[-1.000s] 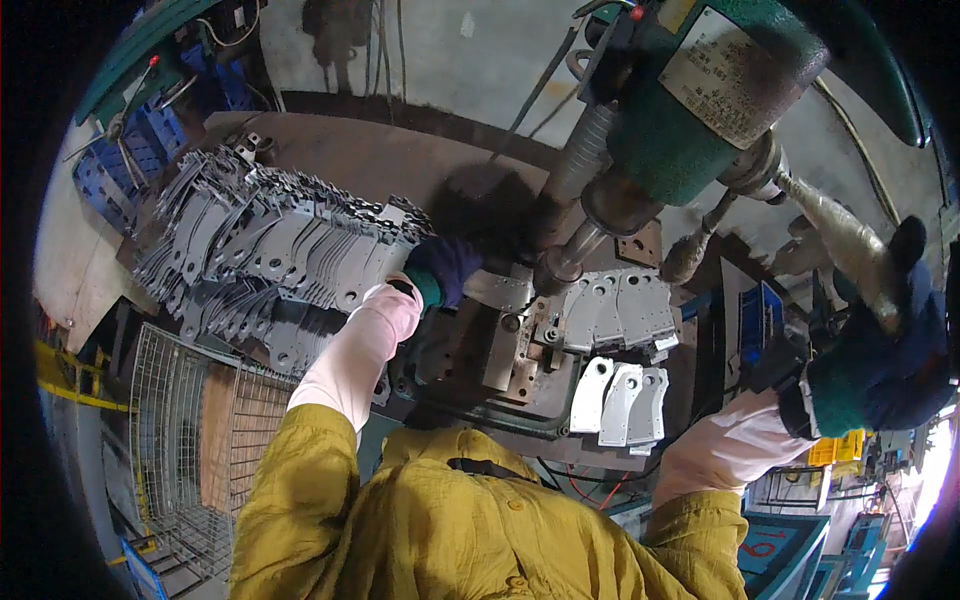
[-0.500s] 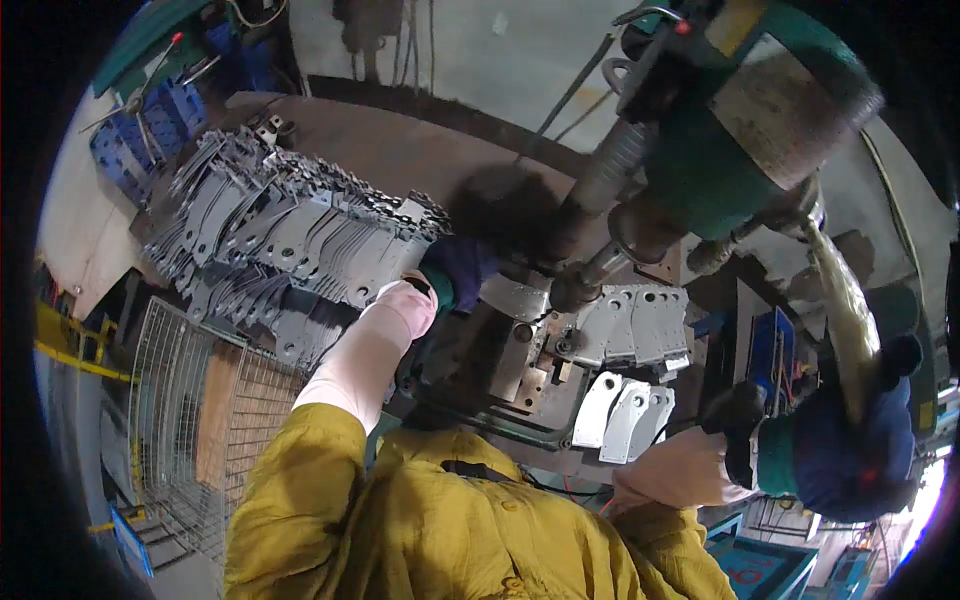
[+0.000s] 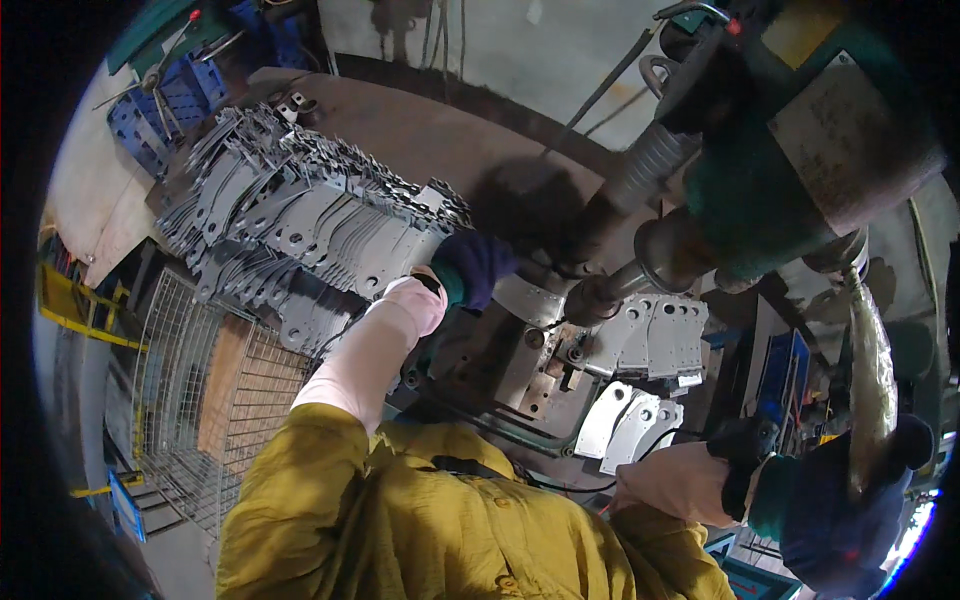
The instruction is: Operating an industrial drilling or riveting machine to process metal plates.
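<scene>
My left hand point(image 3: 480, 268), in a dark blue glove with a green cuff, is closed on the near end of a curved grey metal plate point(image 3: 530, 300); its fingertips are partly hidden. The plate lies on a steel fixture point(image 3: 522, 375) beneath the spindle point(image 3: 595, 300) of a green drill press point(image 3: 755, 190). Whether the tool touches the plate, I cannot tell. At the far right, my gloved right hand point(image 3: 845, 505) is wrapped round the lower end of the press's lever point(image 3: 870, 375), which is covered in shiny, yellowish wrapping.
Rows of similar grey plates point(image 3: 310, 225) stand packed on the table at left. More plates point(image 3: 660, 335) lie right of the fixture, with a few bright ones point(image 3: 628, 425) nearer me. A wire basket point(image 3: 255, 390) stands at lower left; blue bins point(image 3: 165, 115) sit at back left.
My right hand has moved down with the lever. My left hand stays at the plate. The whole view has shifted slightly.
</scene>
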`<state>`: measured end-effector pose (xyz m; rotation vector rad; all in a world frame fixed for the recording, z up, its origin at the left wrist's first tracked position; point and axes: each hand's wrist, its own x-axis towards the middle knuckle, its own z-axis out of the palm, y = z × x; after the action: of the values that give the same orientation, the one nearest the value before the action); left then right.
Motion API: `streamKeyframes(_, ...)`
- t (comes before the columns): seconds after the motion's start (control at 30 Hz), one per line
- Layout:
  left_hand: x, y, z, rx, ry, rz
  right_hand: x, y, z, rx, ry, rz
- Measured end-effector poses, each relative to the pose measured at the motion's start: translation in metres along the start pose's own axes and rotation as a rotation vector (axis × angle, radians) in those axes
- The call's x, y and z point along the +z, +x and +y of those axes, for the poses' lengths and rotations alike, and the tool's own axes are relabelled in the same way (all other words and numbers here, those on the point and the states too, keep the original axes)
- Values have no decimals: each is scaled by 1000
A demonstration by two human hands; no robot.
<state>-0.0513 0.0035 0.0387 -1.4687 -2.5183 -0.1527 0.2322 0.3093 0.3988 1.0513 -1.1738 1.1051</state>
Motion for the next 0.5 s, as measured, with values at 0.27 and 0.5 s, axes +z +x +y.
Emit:
streamKeyframes(0.27,1,7,10,-216,67,-34,-4,-3,0,115,180,37)
streamKeyframes(0.5,-12,9,12,-207,6,15,-4,-9,1,60,64,33)
